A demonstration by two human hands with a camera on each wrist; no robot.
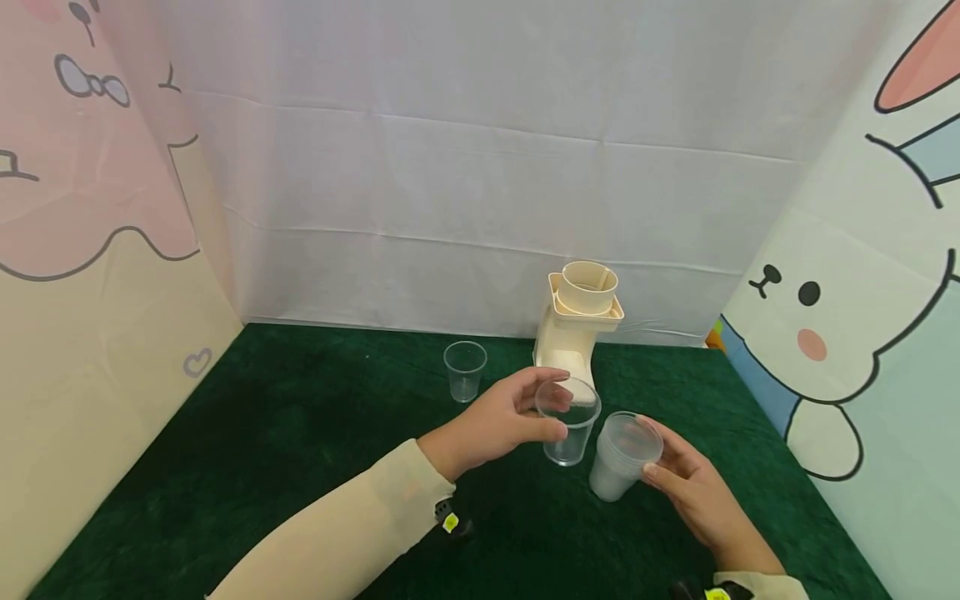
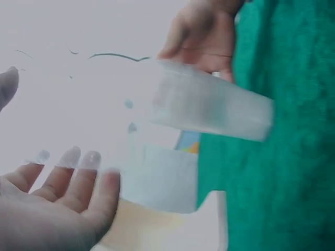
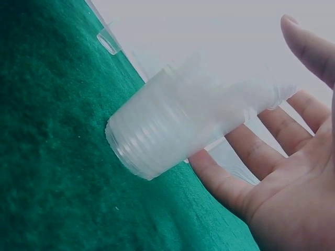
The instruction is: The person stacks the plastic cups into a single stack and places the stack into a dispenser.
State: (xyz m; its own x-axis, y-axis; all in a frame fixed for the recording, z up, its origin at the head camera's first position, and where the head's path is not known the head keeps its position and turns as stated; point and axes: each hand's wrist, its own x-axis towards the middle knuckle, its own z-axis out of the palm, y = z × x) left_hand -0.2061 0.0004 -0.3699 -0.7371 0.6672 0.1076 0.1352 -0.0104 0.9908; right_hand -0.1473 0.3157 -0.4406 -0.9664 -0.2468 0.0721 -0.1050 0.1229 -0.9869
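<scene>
My left hand (image 1: pixel 517 421) holds a clear plastic cup (image 1: pixel 567 446) near its rim, thumb at the near side and fingers at the far side. Pale fingertips (image 2: pixel 91 159) show through the see-through cup in the left wrist view. A stack of nested plastic cups (image 1: pixel 622 458) is in my right hand (image 1: pixel 701 492), mouth up and slightly tilted, just right of the single cup. Seen from the right wrist, the fingers (image 3: pixel 256 151) lie along the side of the stack (image 3: pixel 152 125). Blur hides exact contact in both wrist views.
Behind the hands stands a cream plastic holder (image 1: pixel 566 333) with a round open tube on top. Another clear cup (image 1: pixel 465 379) stands upright to its left. Dark green cloth (image 1: pixel 285 433) covers the table, and a pale curtain (image 1: pixel 450 183) hangs along the back.
</scene>
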